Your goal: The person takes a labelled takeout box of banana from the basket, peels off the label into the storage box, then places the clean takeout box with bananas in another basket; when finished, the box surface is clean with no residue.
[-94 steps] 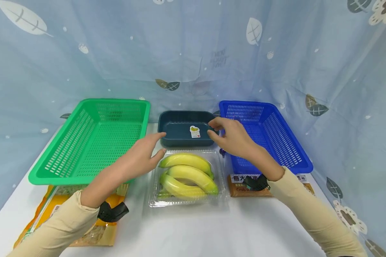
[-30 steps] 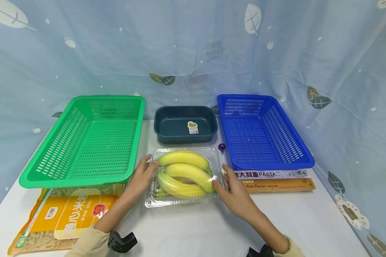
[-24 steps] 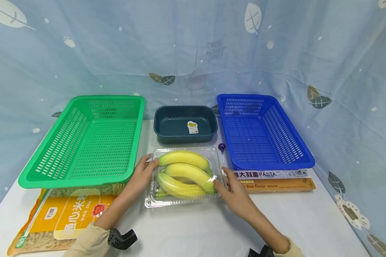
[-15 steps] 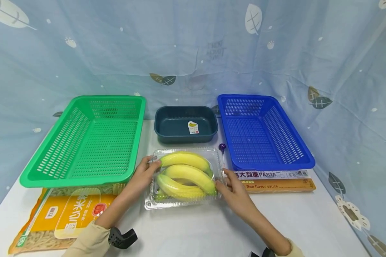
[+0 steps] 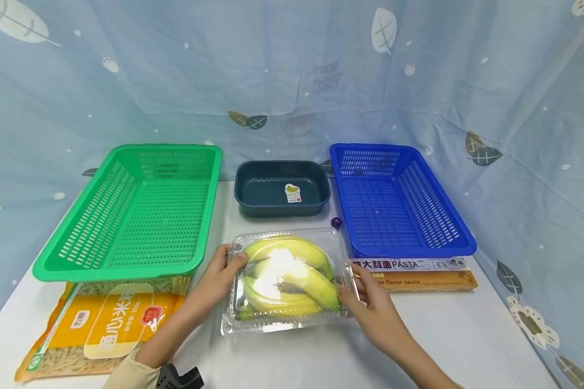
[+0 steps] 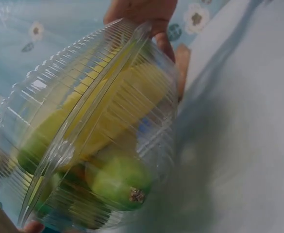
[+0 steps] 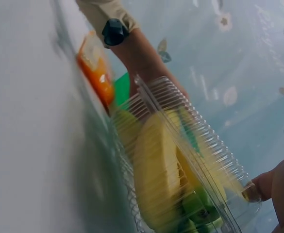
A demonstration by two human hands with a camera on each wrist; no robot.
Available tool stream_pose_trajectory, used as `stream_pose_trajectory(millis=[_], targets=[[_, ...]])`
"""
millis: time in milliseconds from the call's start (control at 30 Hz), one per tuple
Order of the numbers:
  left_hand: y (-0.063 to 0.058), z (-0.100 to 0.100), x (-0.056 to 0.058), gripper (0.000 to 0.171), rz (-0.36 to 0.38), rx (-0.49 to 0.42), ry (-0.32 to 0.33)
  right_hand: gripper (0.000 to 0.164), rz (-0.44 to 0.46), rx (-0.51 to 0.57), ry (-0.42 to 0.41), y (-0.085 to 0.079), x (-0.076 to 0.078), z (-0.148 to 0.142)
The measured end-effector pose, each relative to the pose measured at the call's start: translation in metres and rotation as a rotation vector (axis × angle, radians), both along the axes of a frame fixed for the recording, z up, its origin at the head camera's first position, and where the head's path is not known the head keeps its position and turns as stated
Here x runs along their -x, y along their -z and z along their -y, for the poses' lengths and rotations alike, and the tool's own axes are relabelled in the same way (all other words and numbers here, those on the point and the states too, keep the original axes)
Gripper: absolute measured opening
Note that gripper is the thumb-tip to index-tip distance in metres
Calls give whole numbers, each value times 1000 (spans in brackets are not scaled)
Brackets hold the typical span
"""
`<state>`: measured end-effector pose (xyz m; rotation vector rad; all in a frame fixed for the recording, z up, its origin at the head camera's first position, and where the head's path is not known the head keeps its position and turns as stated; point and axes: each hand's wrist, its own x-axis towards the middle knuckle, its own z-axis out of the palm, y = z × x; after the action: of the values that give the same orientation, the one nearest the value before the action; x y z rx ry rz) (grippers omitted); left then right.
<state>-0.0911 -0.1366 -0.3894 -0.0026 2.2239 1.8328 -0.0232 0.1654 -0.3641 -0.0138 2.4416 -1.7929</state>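
Several yellow bananas (image 5: 311, 278) with green ends lie inside a clear plastic clamshell box (image 5: 272, 325), its lid closed. My left hand (image 5: 221, 278) grips the box's left side, thumb on top of the lid. On the right side my right hand (image 5: 375, 308) holds it, thumb at the lid edge and fingers round the wall. The box is tilted, and a bright glare crosses its lid. In the left wrist view, a shadow falls on the white table beside the box (image 6: 168, 145). In the right wrist view the right thumb (image 7: 260, 187) presses the lid's corner.
A green basket (image 5: 121, 274) stands left, a blue basket (image 5: 409, 252) right, and a dark teal tray (image 5: 282, 209) with a banana sticker (image 5: 293, 193) between. A purple lollipop (image 5: 336, 222), a pasta box (image 5: 409, 264), a sauce box (image 5: 418, 281) and an orange noodle bag (image 5: 112, 329) lie nearby.
Both hands came down from over the tray area and took hold of the clamshell box by its sides. The box has since risen and come nearer, now covering the lollipop's stick.
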Motion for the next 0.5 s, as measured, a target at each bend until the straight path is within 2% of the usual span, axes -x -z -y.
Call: stream_pose_trajectory(millis=[133, 333, 500], targets=[[-7, -3, -5, 48, -9, -10, 6, 55, -35, -8, -20, -11, -5, -4], [-17, -6, -12, 42, -28, -15, -15, 56, -98, -25, -34, -25, -3, -8], [-26, -7, -19, 43, -42, 2, -30, 54, -180, -112, -55, -35, 2, -14]])
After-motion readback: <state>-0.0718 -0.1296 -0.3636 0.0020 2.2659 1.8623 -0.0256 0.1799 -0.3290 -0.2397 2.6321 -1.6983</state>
